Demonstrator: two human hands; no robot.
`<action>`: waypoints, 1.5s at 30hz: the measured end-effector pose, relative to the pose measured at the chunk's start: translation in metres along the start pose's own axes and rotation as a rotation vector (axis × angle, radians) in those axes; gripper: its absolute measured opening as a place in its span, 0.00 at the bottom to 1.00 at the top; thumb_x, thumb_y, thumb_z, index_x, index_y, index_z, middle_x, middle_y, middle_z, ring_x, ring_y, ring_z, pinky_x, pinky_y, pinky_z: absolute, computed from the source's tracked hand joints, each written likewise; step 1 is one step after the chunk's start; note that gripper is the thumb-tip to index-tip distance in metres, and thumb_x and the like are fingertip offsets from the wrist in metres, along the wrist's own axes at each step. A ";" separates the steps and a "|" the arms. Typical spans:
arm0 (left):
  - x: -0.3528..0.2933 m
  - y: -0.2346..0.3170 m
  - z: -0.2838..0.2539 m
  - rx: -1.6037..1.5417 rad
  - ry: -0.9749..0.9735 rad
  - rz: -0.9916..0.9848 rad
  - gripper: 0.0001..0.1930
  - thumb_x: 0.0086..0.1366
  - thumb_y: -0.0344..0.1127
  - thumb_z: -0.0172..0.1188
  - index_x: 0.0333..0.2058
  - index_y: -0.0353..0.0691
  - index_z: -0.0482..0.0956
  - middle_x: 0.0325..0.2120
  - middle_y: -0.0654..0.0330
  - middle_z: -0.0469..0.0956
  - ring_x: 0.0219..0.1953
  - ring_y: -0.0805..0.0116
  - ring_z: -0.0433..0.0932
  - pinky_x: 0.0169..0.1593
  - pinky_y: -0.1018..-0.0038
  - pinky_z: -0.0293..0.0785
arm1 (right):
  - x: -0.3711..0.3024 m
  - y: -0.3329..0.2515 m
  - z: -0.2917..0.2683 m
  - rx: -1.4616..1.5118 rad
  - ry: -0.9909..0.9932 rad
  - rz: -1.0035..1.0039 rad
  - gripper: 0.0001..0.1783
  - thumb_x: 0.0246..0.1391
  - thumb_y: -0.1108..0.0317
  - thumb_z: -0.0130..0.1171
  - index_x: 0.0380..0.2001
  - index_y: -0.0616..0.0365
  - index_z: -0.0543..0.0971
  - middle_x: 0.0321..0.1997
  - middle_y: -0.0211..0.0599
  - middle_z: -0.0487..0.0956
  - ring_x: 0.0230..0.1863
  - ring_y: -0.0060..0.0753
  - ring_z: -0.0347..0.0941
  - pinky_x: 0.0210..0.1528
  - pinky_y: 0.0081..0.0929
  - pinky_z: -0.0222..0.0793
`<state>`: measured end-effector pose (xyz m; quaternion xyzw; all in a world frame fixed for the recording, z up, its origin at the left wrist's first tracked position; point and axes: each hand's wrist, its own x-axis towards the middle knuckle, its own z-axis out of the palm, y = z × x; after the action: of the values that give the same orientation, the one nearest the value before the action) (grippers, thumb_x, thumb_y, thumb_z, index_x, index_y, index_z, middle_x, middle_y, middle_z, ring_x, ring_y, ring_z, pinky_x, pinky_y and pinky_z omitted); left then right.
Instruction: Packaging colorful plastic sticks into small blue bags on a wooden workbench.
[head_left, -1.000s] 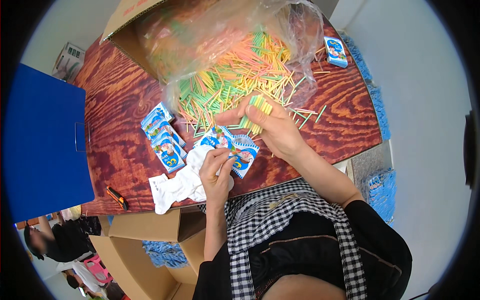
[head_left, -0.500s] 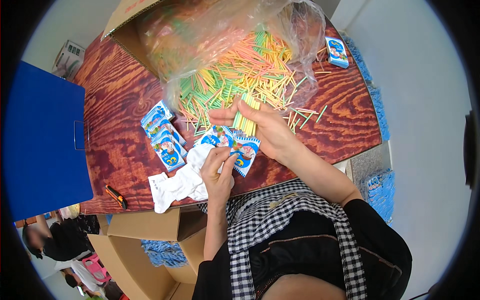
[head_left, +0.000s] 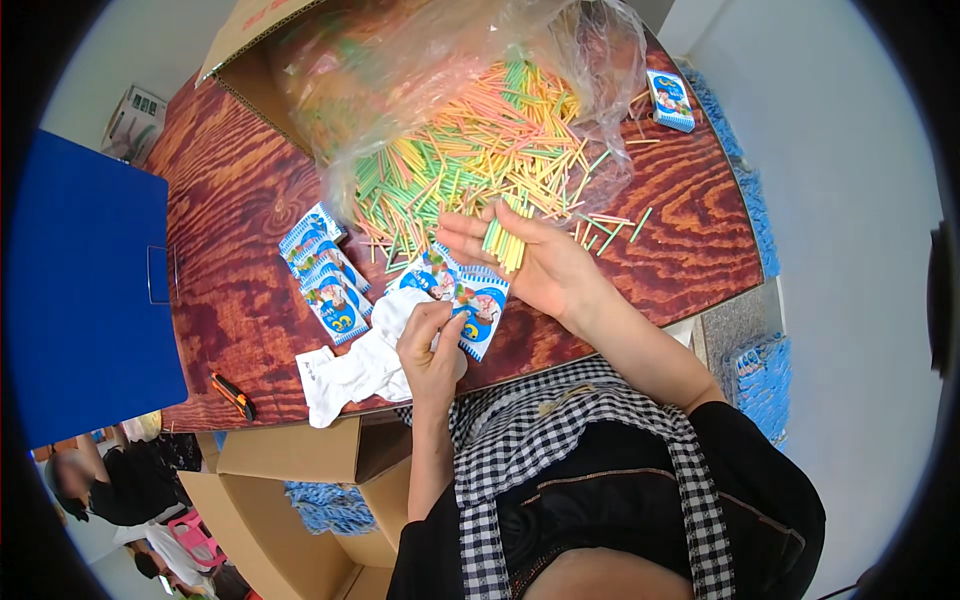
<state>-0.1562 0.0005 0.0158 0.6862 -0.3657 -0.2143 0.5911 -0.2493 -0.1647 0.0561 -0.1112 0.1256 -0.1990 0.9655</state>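
A small blue-and-white packet [head_left: 484, 306] is pinched at its left edge by my left hand [head_left: 428, 358]. Just above it, my right hand [head_left: 556, 268] is palm up, its thumb pressing a little bundle of thin yellow and pale green sticks [head_left: 507, 244] against the fingers. Another such packet [head_left: 430, 272] lies behind the held one. Beyond my hands spreads a big heap of pastel sticks [head_left: 490, 150] in pink, yellow and green, spilling from a clear plastic bag [head_left: 390, 110]. Under my left wrist lies a crumpled white cloth item [head_left: 350, 378], partly hidden.
Several overlapping packets [head_left: 330, 285] lie left of the heap. An orange-and-black cutter [head_left: 233, 396] rests near the left table edge. More packets [head_left: 670, 100] sit far right. An open carton [head_left: 250, 500] stands below the table; a blue board [head_left: 95, 290] is at left.
My right hand has shifted slightly right and down with the sticks, its fingers opening a bit. My left hand has drawn the packet a little to the left.
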 end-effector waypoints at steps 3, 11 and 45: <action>0.000 0.003 0.002 0.019 -0.001 0.017 0.04 0.56 0.21 0.61 0.31 0.28 0.77 0.29 0.57 0.76 0.31 0.72 0.74 0.36 0.78 0.69 | 0.000 0.003 0.009 -0.159 -0.001 -0.054 0.13 0.66 0.59 0.42 0.41 0.57 0.68 0.62 0.59 0.64 0.65 0.54 0.60 0.65 0.44 0.57; -0.001 0.004 0.003 0.003 -0.002 0.004 0.04 0.55 0.21 0.61 0.31 0.28 0.77 0.28 0.58 0.76 0.31 0.73 0.74 0.35 0.79 0.69 | -0.003 0.012 0.003 -0.125 0.043 -0.089 0.13 0.66 0.59 0.43 0.40 0.57 0.69 0.60 0.59 0.66 0.64 0.50 0.61 0.62 0.42 0.63; -0.013 0.003 0.023 -0.200 0.137 0.068 0.09 0.57 0.17 0.57 0.38 0.31 0.76 0.38 0.58 0.72 0.40 0.72 0.71 0.43 0.80 0.68 | -0.029 0.010 0.027 -0.664 -0.149 -0.209 0.21 0.64 0.55 0.45 0.47 0.65 0.68 0.54 0.52 0.72 0.57 0.40 0.68 0.60 0.37 0.62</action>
<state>-0.1820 -0.0046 0.0120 0.6239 -0.3245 -0.1823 0.6872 -0.2635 -0.1397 0.0842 -0.4454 0.1005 -0.2362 0.8578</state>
